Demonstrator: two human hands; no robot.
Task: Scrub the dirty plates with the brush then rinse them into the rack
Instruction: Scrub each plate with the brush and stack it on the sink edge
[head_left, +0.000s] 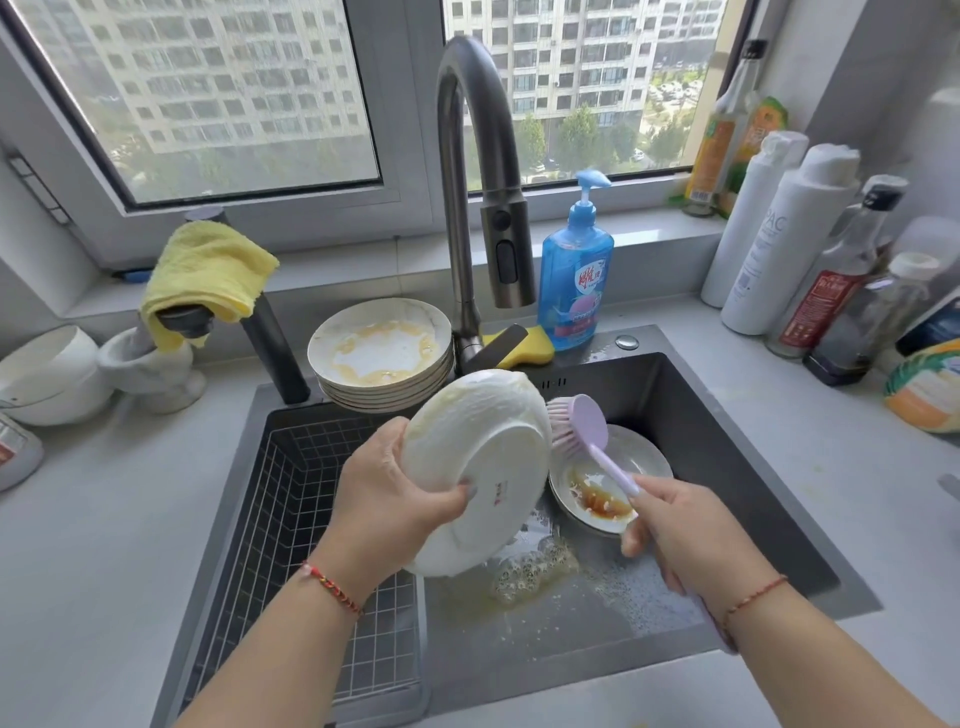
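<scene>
A: What have your hands got?

B: Your left hand (395, 499) grips the white plate (480, 467) by its left rim, fingers curled round the edge, one fingertip on the underside. You have it tilted up over the sink (675, 395), its back towards you, so its front face is hidden. Your right hand (680, 535) is wrapped round the handle of the lilac brush (584, 426); the bristles touch the plate's right edge, and the handle's near end pokes out behind your wrist.

A: And the other dishes?

B: A dirty plate (613, 488) with brown sauce lies in the sink just right of the held one, partly covered by the brush and your fingers. A stack of plates (384, 353) with yellowish residue sits at the far left corner of the sink, and you can't count them exactly. The wire rack (306, 499) fills the left part of the sink; your left forearm covers its near right side.

A: Anything farther out?

B: The tap (467, 182) rises behind the plate, with blue dish soap (574, 270) and a yellow sponge (524, 351) to its right. A yellow cloth (208, 275) is draped far left. Bottles (779, 234) at far right are blurred, their labels unreadable
</scene>
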